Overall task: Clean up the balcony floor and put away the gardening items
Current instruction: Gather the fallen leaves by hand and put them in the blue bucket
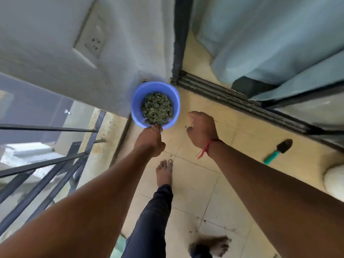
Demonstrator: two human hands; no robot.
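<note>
The left hand (pixel 149 140) gripped the near rim of the bucket (pixel 135 107), which was at the wall corner, part full of dry leaves (pixel 157 108). The right hand (pixel 202 130) hung beside it, loosely curled and holding nothing. Such a one-sided hold could tip the bucket and spill leaves onto the floor (pixel 195 183). The trowel (pixel 278 151) lay well apart, easy to tread on.

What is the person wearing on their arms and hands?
No gloves on the left hand or the right hand, and no sleeves show: both arms are bare to the picture's edge. The one thing worn is a red thread tied round the right wrist, its loose ends hanging.
</note>
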